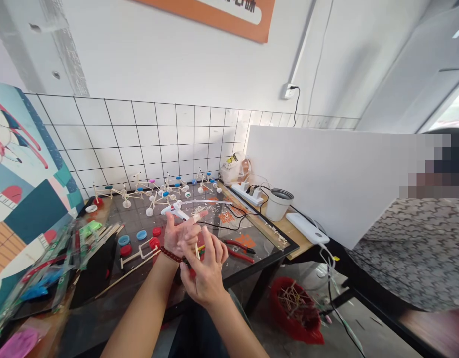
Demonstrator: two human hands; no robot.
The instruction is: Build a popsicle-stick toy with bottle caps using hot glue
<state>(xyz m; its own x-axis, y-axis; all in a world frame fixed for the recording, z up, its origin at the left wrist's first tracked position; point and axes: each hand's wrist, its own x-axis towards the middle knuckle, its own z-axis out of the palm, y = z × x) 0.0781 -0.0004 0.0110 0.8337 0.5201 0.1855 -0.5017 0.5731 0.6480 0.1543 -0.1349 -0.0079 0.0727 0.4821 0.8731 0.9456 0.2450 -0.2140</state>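
Note:
My left hand (181,236), with a beaded bracelet at the wrist, is raised over the table's near part, palm up, its fingers partly curled and the index finger stretched out. Close against it on the right is my right hand (205,268), its fingers bent toward the left palm. A small pale piece shows between the two hands, too small to make out. Just beyond them a white glue gun (176,211) lies on the dark tabletop. Red-handled pliers (240,250) lie to the right. Left of my hands are a small stick frame (140,252) and red and blue bottle caps (141,234).
Several stick models with round caps (166,191) stand along the back. Packaged materials (58,268) lie at the left. A power strip (247,195), white pot (279,204) and white board (307,169) are at the right. A red waste bag (296,311) is below; a person sits beyond.

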